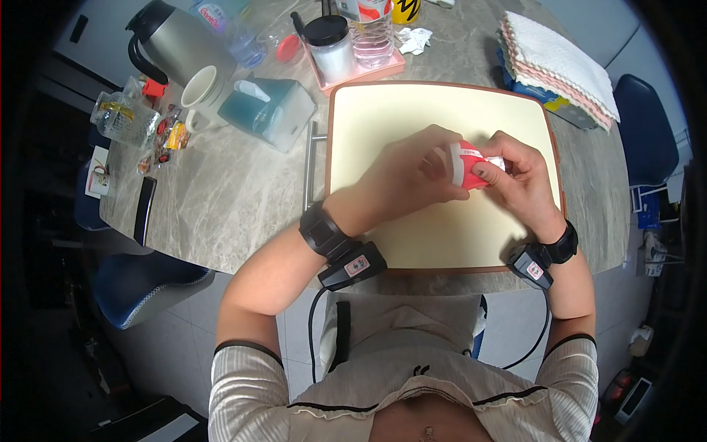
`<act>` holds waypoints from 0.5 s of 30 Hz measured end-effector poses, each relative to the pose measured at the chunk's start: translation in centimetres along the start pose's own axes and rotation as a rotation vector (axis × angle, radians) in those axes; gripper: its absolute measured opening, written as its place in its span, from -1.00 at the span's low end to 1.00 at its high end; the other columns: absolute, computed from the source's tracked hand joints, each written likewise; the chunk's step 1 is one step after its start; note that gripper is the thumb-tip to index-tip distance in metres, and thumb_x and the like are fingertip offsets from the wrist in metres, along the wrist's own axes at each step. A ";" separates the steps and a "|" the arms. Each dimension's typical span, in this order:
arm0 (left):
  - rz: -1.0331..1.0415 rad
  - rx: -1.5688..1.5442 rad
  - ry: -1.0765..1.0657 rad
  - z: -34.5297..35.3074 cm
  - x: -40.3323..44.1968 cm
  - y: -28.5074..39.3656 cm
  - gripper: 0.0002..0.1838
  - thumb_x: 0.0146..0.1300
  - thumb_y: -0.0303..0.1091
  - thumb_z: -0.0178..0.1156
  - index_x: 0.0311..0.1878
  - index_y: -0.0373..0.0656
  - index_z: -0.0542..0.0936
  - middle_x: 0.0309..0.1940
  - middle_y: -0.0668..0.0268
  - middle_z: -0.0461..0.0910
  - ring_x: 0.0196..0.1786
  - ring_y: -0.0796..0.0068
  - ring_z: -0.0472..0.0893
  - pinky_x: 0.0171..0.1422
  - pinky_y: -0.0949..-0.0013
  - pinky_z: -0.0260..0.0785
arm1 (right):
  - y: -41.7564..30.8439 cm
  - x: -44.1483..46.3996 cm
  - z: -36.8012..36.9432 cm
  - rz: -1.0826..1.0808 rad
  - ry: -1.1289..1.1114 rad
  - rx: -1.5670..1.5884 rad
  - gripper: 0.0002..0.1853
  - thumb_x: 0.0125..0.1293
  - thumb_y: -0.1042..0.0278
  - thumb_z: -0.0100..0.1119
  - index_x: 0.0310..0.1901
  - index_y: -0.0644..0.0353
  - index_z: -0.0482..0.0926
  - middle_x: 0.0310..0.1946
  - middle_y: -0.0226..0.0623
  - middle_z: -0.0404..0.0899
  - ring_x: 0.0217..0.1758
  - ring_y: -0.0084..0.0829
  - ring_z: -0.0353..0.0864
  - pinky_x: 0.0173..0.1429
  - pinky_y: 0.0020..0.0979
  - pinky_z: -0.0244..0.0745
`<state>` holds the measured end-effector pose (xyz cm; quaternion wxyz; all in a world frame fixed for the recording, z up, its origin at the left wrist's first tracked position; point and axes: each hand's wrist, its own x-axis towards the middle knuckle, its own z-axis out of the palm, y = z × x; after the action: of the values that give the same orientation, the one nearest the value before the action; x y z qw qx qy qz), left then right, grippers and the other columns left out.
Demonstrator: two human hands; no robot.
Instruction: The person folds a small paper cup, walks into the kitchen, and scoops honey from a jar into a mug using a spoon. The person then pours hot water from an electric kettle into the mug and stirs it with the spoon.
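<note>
Above the cream tray [434, 236] with a brown rim, a small red-and-white thing [470, 168], perhaps a packet or paper cup, is held between both hands. My left hand [412, 166] is closed on its pale left end, with fingertips above and thumb below. My right hand [519, 173] pinches the right end, the thumb pressed on the red side. A crumpled white bit [498, 162] pokes out by the right fingers. Its exact kind and what is inside cannot be made out. Both wrists wear black straps with small boxes and cables.
Left of the tray are a tissue box [272, 110], a cream mug [202, 92], a steel jug [177, 48], snack packets [173, 136] and a black phone-like slab [145, 210]. Behind stand a black-lidded jar [331, 51] and a bottle [372, 37]. Folded towels [560, 66] lie right.
</note>
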<state>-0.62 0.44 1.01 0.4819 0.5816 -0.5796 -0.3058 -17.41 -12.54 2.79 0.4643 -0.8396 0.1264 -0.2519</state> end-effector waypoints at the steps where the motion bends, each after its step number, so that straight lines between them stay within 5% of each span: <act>1: -0.009 0.000 -0.011 -0.1 0.0 0.1 -0.39 -0.08 -0.38 0.47 0.08 -0.16 0.43 -0.33 0.35 0.58 -0.26 0.57 0.59 -0.13 0.49 0.45 | 0.1 0.0 0.0 -0.028 -0.002 -0.030 -0.90 0.16 0.52 0.25 -0.32 0.34 0.55 -0.50 -0.36 0.46 -0.44 -0.63 0.37 -0.37 -0.55 0.29; 8: -0.002 -0.010 -0.062 0.0 0.0 0.5 -0.38 -0.08 -0.33 0.49 0.07 -0.19 0.43 -0.34 0.33 0.59 -0.27 0.56 0.60 -0.13 0.49 0.45 | -0.5 0.0 -0.3 -0.121 -0.034 -0.125 -0.91 0.16 0.52 0.24 -0.39 0.34 0.53 -0.57 -0.27 0.41 -0.53 -0.54 0.35 -0.43 -0.50 0.24; 15: 0.045 0.048 0.038 -0.1 0.0 0.5 -0.42 -0.02 -0.34 0.45 0.08 -0.20 0.43 -0.26 0.31 0.58 -0.27 0.58 0.58 -0.14 0.50 0.45 | -1.4 0.0 -0.1 -0.034 -0.030 -0.050 -0.71 0.09 0.51 0.30 -0.12 0.28 0.53 -0.42 -0.33 0.55 -0.39 -0.55 0.47 -0.37 -0.54 0.35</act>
<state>-0.74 0.56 1.47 0.4855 0.5856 -0.5905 -0.2696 -17.45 -11.89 3.99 0.4408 -0.8567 0.1114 -0.2437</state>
